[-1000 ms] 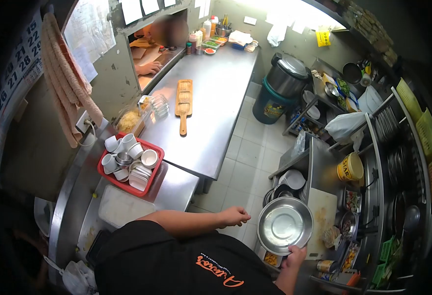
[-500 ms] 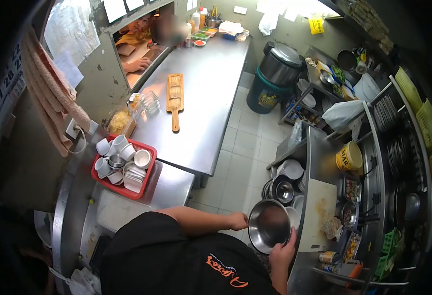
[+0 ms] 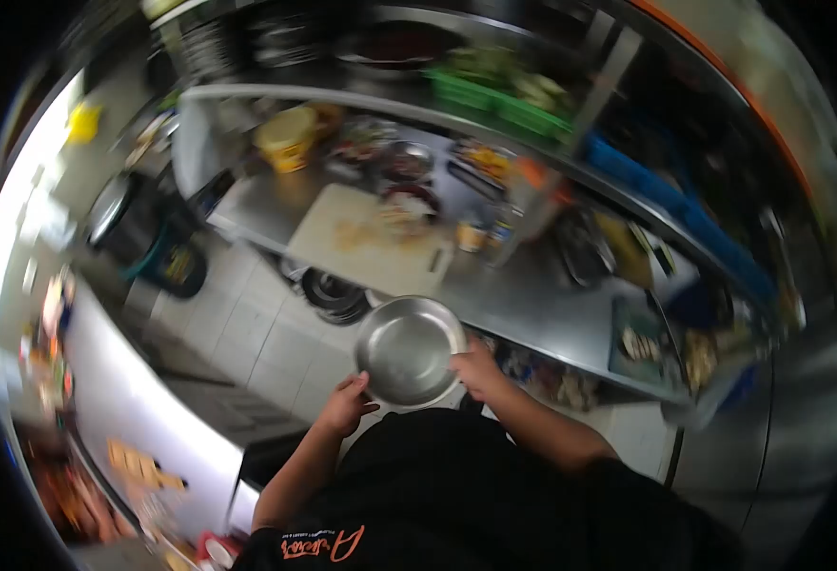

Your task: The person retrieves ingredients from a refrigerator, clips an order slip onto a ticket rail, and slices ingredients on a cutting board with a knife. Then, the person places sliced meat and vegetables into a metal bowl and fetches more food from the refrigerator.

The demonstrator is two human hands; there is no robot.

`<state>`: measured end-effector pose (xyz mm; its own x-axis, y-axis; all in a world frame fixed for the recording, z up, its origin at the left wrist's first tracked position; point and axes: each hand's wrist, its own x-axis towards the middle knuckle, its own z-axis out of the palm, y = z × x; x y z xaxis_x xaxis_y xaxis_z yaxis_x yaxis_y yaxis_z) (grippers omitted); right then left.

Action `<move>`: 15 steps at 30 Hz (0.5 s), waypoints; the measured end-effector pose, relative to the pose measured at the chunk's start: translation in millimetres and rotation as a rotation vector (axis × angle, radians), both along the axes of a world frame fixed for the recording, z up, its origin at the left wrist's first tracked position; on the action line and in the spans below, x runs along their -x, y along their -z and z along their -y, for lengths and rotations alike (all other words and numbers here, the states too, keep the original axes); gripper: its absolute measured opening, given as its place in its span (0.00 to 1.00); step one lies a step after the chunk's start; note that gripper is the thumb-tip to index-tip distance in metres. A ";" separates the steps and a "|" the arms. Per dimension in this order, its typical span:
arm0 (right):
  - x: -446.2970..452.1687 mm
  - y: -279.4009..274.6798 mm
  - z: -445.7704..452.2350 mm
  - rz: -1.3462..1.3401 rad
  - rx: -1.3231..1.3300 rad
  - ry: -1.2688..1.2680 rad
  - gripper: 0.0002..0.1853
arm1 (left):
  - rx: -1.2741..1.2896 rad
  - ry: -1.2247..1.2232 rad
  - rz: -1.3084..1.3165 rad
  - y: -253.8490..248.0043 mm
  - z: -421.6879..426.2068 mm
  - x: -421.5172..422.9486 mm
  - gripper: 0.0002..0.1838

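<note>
A round metal bowl [image 3: 409,350] is held in front of my body, its inside facing up and nothing visible in it. My left hand [image 3: 347,404] grips its left rim with the fingers bent. On the right side, my right hand [image 3: 477,368] is closed on the rim. Just beyond the bowl lies a stained white cutting board [image 3: 366,249] on the metal counter, with stacked dark pans [image 3: 331,293] below its edge.
A yellow tub [image 3: 287,141], trays of food and a green basket [image 3: 499,100] are along the counter and shelf. A teal bin [image 3: 173,268] stands at the left. A wooden board [image 3: 140,464] lies on the long metal table [image 3: 142,381]. At lower left, part of a person shows.
The view has swung right to the counter and shelves. The bowl, tilted earlier, is now level, and both my hands hold opposite sides of it; one second ago my left hand was off it.
</note>
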<state>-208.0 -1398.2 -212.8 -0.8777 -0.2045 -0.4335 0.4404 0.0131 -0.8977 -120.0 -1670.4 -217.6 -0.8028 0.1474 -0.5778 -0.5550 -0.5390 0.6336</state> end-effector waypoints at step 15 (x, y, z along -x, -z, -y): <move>21.3 2.3 -357.2 -0.311 -0.922 0.959 0.33 | 0.240 0.187 0.003 -44.0 -124.3 160.1 0.25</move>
<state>-229.4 -1041.0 -215.1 -0.5956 0.7874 0.1591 0.3987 0.4616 -0.7924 -280.1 -1546.1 -173.6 -0.7732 0.1515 -0.6158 -0.6321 -0.2630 0.7289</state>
